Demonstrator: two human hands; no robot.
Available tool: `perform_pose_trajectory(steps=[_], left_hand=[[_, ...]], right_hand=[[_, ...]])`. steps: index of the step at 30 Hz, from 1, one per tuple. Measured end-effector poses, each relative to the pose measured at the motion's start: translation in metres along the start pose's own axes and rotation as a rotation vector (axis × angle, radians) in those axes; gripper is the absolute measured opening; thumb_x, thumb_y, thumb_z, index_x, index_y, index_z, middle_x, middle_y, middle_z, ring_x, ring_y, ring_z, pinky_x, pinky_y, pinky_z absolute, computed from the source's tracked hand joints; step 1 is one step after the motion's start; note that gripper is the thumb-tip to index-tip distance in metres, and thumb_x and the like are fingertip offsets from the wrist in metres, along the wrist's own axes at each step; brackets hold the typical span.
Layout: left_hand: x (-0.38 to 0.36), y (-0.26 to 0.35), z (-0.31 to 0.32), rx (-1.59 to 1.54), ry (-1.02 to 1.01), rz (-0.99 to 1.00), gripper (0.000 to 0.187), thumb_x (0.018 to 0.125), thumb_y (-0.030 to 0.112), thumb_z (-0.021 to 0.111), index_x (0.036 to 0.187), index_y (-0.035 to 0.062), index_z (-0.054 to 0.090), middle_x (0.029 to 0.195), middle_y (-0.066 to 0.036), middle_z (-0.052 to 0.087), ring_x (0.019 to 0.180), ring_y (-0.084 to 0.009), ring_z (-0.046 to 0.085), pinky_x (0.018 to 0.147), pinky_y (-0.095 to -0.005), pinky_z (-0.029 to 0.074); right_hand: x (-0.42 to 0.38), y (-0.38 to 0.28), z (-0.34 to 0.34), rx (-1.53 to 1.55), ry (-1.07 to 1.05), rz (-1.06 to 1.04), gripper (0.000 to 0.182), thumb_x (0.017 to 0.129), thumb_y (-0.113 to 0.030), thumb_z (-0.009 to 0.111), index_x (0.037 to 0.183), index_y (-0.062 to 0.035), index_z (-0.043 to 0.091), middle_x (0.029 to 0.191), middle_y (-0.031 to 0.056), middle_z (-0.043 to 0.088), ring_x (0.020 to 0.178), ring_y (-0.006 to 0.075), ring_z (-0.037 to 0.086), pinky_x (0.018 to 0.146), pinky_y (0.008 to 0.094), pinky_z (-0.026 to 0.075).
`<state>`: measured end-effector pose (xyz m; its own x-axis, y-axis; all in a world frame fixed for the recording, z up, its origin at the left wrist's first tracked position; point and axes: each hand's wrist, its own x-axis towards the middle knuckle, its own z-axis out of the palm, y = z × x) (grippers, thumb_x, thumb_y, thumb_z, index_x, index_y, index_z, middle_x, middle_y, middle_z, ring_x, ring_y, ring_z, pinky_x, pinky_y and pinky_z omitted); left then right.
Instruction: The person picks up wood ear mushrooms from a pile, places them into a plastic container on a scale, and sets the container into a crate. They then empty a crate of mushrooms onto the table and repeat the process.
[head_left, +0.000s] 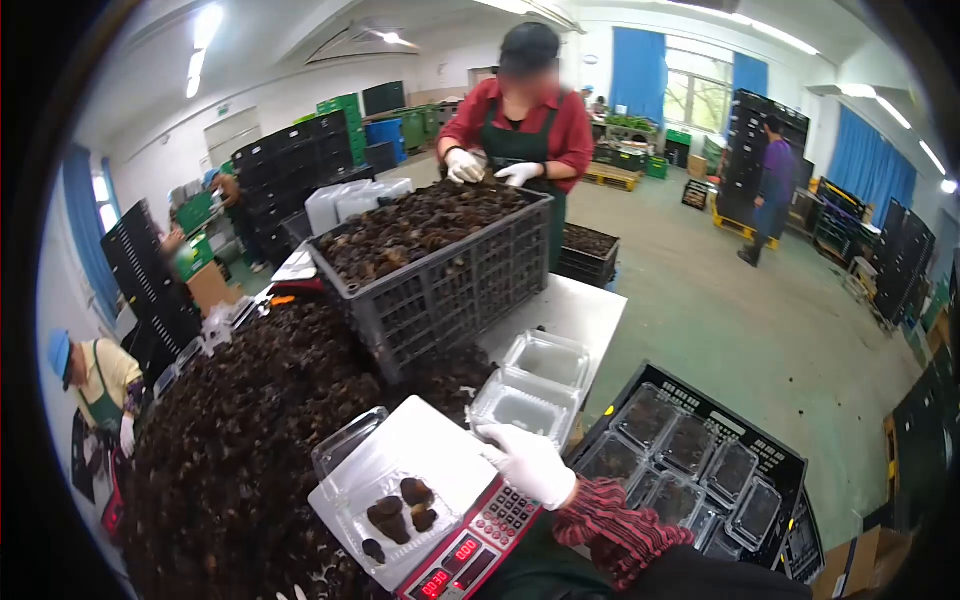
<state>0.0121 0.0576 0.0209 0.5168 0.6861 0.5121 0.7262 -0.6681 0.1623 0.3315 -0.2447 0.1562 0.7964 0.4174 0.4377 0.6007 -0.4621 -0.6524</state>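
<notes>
My right hand (532, 466), in a white glove, reaches over the right edge of a digital scale (505, 515), its fingers stretched out beside stacked clear plastic boxes (520, 405). On the scale's white plate a clear box (375, 500) holds several dark brown mushroom-like pieces (388, 519). Red digits glow on the scale's display. At the bottom edge, white tips that look like fingers of my left hand (300, 592) show over a large heap of dark pieces (250, 450); what they hold is hidden.
Across the table, a person (520, 120) in white gloves works over a dark crate (450, 290) full of similar pieces. At the lower right, a black crate (770, 450) holds filled clear boxes. Other people stand farther off at left and right.
</notes>
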Motion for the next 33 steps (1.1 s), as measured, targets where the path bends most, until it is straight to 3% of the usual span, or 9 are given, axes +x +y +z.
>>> perform_pose_trajectory(steps=[2,4,6,12,15,16,23,28,33], left_hand=[[0.019,-0.028,0.042,0.086,-0.027,-0.029,0.045,0.079,0.03,0.064,0.122,0.0163,0.06,0.135,-0.019,0.045,0.125,-0.0438,0.038,0.103,-0.0498,0.033],[0.024,-0.041,0.067,-0.925,-0.442,-0.211,0.065,0.089,0.03,0.057,0.145,0.0147,0.027,0.151,-0.014,0.023,0.133,-0.0396,0.03,0.104,-0.0618,0.029],[0.018,0.016,0.021,-0.145,-0.366,0.105,0.044,0.079,0.027,0.065,0.122,0.0172,0.06,0.135,-0.016,0.045,0.128,-0.0392,0.035,0.106,-0.0503,0.028],[-0.019,-0.012,-0.005,-0.082,-0.104,-0.012,0.033,0.082,0.024,0.062,0.115,0.0173,0.063,0.134,-0.009,0.048,0.125,-0.0312,0.04,0.103,-0.0509,0.028],[-0.025,-0.033,-0.014,-0.114,-0.033,-0.12,0.032,0.079,0.019,0.065,0.111,0.0147,0.064,0.13,-0.012,0.05,0.122,-0.0317,0.044,0.102,-0.0449,0.032],[-0.027,-0.04,-0.012,-0.15,-0.02,-0.159,0.033,0.079,0.017,0.065,0.112,0.0143,0.064,0.13,-0.012,0.05,0.122,-0.0321,0.044,0.101,-0.0446,0.033],[0.037,-0.051,0.0,0.068,-0.09,-0.271,0.053,0.08,0.041,0.064,0.13,0.026,0.052,0.146,-0.019,0.029,0.132,-0.0433,0.026,0.103,-0.0584,0.024],[0.016,0.014,0.015,-0.215,-0.329,0.047,0.043,0.079,0.042,0.063,0.117,0.0213,0.06,0.132,-0.011,0.046,0.125,-0.0388,0.037,0.099,-0.0553,0.03],[0.04,0.013,-0.012,-0.448,-0.13,0.167,0.027,0.079,0.018,0.067,0.106,0.0114,0.066,0.116,-0.009,0.06,0.104,-0.0258,0.057,0.088,-0.035,0.048]], right_hand=[[-0.006,-0.005,0.002,0.036,-0.055,0.059,0.031,0.091,-0.031,0.053,0.109,-0.0065,0.061,0.096,0.0142,0.064,0.091,0.0303,0.062,0.077,0.0369,0.05],[-0.014,0.004,0.018,-0.051,-0.055,0.025,0.031,0.09,-0.03,0.053,0.109,-0.0071,0.061,0.096,0.0145,0.064,0.089,0.0308,0.062,0.075,0.0375,0.05],[-0.02,0.013,0.026,-0.121,-0.008,-0.1,0.029,0.088,-0.028,0.057,0.105,-0.006,0.063,0.094,0.0142,0.065,0.085,0.0301,0.064,0.076,0.0376,0.052],[-0.01,0.004,0.027,-0.076,-0.107,-0.039,0.02,0.084,-0.008,0.06,0.102,-0.0009,0.063,0.106,0.0152,0.063,0.097,0.0253,0.061,0.089,0.033,0.045],[-0.006,0.021,0.043,0.002,-0.083,-0.021,0.02,0.093,-0.012,0.053,0.107,-0.0012,0.062,0.091,0.006,0.064,0.076,0.0135,0.056,0.071,0.0268,0.046],[-0.004,0.015,0.043,0.113,-0.148,0.298,0.022,0.092,-0.014,0.056,0.109,0.0,0.062,0.099,0.0099,0.065,0.093,0.0168,0.058,0.086,0.0289,0.044],[0.005,0.027,0.063,0.099,-0.108,0.182,0.023,0.097,-0.019,0.051,0.11,-0.004,0.062,0.074,-0.0049,0.052,0.052,0.0016,0.031,0.047,0.0177,0.027],[0.006,0.017,0.07,0.112,-0.131,0.233,0.023,0.097,-0.019,0.052,0.11,-0.0038,0.062,0.073,-0.0058,0.051,0.053,0.0013,0.032,0.048,0.0171,0.027],[0.011,0.028,0.062,0.04,-0.127,0.179,0.023,0.097,-0.019,0.052,0.111,-0.003,0.062,0.076,-0.0051,0.054,0.055,0.0019,0.032,0.049,0.0177,0.028]])
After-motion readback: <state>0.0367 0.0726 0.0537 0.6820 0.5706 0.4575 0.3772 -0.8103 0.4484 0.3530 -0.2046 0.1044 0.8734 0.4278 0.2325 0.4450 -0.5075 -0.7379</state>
